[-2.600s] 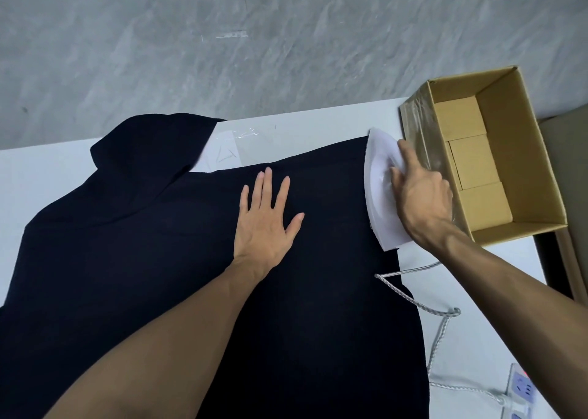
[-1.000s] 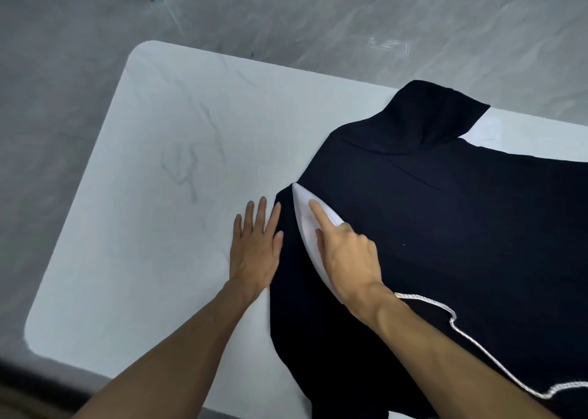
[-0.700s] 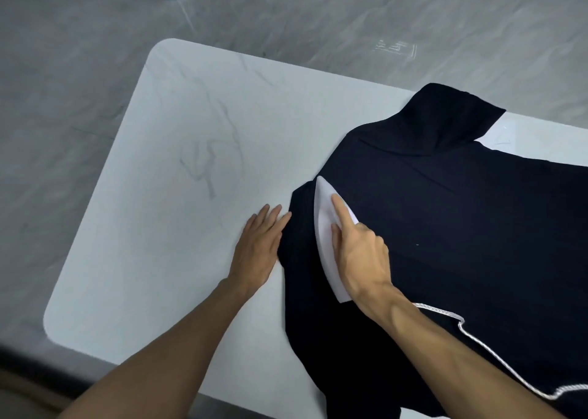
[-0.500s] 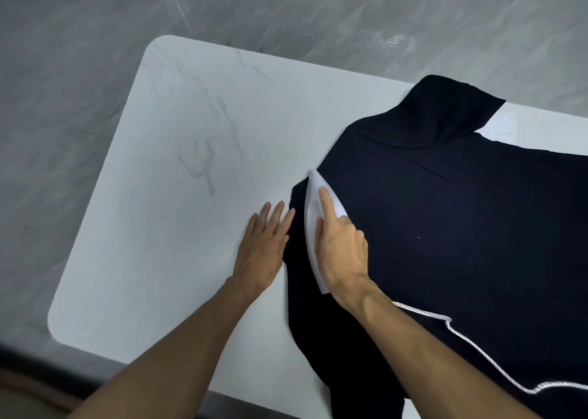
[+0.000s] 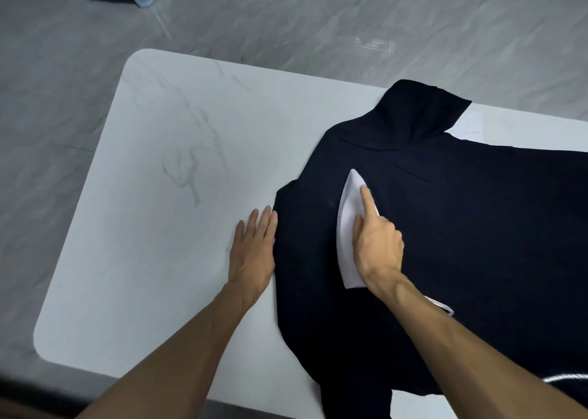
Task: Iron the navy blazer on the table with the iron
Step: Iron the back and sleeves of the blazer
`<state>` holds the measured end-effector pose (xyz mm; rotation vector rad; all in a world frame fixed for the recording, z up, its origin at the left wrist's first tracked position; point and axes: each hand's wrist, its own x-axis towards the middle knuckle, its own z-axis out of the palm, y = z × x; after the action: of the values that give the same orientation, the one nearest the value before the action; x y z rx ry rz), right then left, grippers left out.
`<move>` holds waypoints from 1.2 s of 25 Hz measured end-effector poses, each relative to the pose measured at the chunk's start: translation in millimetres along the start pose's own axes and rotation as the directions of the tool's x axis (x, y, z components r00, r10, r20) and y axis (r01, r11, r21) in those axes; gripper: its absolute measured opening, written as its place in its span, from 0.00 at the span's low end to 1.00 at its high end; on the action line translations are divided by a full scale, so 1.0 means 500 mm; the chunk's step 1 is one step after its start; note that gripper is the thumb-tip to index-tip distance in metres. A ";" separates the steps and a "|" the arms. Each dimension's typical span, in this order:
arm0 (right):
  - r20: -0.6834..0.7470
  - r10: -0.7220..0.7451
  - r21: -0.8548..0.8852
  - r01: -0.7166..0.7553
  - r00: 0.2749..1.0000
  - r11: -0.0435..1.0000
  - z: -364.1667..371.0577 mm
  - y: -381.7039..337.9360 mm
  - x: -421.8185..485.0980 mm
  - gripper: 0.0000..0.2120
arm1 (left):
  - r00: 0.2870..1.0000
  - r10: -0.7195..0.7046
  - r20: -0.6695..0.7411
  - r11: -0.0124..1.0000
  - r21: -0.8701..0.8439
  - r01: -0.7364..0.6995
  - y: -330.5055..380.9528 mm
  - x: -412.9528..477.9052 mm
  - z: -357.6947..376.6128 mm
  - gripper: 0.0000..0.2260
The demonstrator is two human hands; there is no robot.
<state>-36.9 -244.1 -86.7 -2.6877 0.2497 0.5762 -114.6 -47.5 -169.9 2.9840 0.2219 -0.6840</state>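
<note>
1. A navy blazer of dark, matte cloth [image 5: 461, 243] lies spread over the right half of the white marble-veined tabletop [image 5: 159, 227]. Its collar end points to the far edge and its hem hangs over the near edge.
2. The right hand [image 5: 377, 246] grips a white, flat, pointed iron [image 5: 348, 227] from above. Its fingers are curled round the body and the forefinger [image 5: 366, 199] lies straight along the top toward the tip. The iron sits sole-down on the blazer, nose toward the far edge.
3. The left hand [image 5: 253, 253] lies flat on the bare tabletop with fingers straight and together, its side touching the blazer's left edge. It holds nothing.
4. Half a second ago the iron sat right on that left edge, just beside the left hand. Now it stands further in on the cloth, clearly apart from that hand. A couple of seconds back it was over at the blazer's right side.
5. I take this to mean one pass has reached the left edge and the stroke is returning across the cloth, with the left hand steadying the border.
6. The white braided cord [image 5: 444, 307] trails behind the right wrist across the blazer.
7. From where I stand the fabric near the iron looks smooth; the pressing seems well under way, though much of the blazer runs out of sight to the right.
</note>
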 end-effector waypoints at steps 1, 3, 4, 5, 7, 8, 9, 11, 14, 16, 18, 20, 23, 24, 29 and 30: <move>-0.009 0.001 0.045 -0.001 1.000 0.999 0.002 -0.012 -0.005 0.27 | 1.000 0.013 -0.014 0.999 -0.040 -0.013 -0.006 -0.001 -0.002 0.26; -0.011 -0.023 0.117 0.024 1.000 0.993 0.016 -0.051 -0.022 0.27 | 0.998 0.058 -0.025 0.986 -0.152 -0.061 -0.022 0.003 -0.008 0.24; 0.006 -0.043 0.129 0.042 0.999 0.991 0.029 -0.072 -0.032 0.27 | 0.995 0.097 -0.006 0.981 -0.171 -0.096 -0.035 0.007 -0.012 0.23; 0.027 -0.060 0.131 0.056 0.998 0.990 0.043 -0.091 -0.040 0.28 | 0.990 0.142 0.014 0.979 -0.147 -0.138 -0.050 0.011 -0.015 0.23; 0.067 -0.061 0.124 0.053 0.996 0.991 0.065 -0.123 -0.047 0.30 | 0.977 0.210 0.027 0.976 -0.069 -0.208 -0.072 0.025 -0.023 0.24; 0.089 -0.055 0.136 0.043 0.994 0.990 0.071 -0.136 -0.046 0.31 | 0.974 0.224 0.017 0.974 -0.042 -0.224 -0.078 0.030 -0.030 0.24; 0.107 -0.052 0.171 0.033 0.993 0.985 0.073 -0.144 -0.045 0.31 | 0.972 0.234 -0.001 0.972 -0.026 -0.234 -0.077 0.030 -0.037 0.24; 0.125 -0.051 0.280 0.014 0.991 0.960 0.071 -0.145 -0.043 0.31 | 0.962 0.268 -0.047 0.963 0.033 -0.267 -0.070 0.024 -0.045 0.25; 0.114 -0.049 0.342 0.007 0.992 0.940 0.056 -0.130 -0.044 0.28 | 0.936 0.347 -0.056 0.936 0.089 -0.341 -0.073 0.051 -0.065 0.36; 0.106 -0.063 0.368 0.020 0.992 0.929 0.053 -0.130 -0.044 0.26 | 0.898 0.440 0.007 0.889 0.137 -0.437 -0.074 0.097 -0.090 0.43; 0.100 -0.100 0.325 0.063 0.990 0.943 0.060 -0.141 -0.039 0.26 | 0.853 0.515 0.085 0.832 0.189 -0.521 -0.068 0.129 -0.115 0.47; 0.112 -0.089 0.262 0.057 0.990 0.963 0.065 -0.150 -0.029 0.26 | 0.863 0.494 0.104 0.850 0.153 -0.505 -0.057 0.131 -0.119 0.48; 0.134 -0.051 0.174 0.028 0.990 0.984 0.062 -0.156 -0.024 0.27 | 0.970 0.242 -0.025 0.968 -0.060 -0.243 -0.066 0.098 -0.122 0.45; 0.135 -0.049 0.148 0.028 0.990 0.989 0.060 -0.157 -0.025 0.27 | 0.977 0.184 -0.108 0.978 -0.081 -0.193 -0.072 0.082 -0.127 0.41; 0.138 -0.050 0.159 0.027 0.989 0.987 0.058 -0.158 -0.022 0.27 | 0.932 -0.206 -0.297 0.945 -0.306 0.111 -0.087 0.051 -0.145 0.11; 0.136 -0.046 0.172 0.022 0.990 0.985 0.056 -0.156 -0.021 0.27 | 0.861 -0.487 -0.147 0.765 -0.548 0.340 -0.087 0.065 -0.167 0.16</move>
<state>-37.3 -160.6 -80.4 -2.4703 0.2039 0.6959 -56.8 8.0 -110.9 2.5021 0.9551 -0.1611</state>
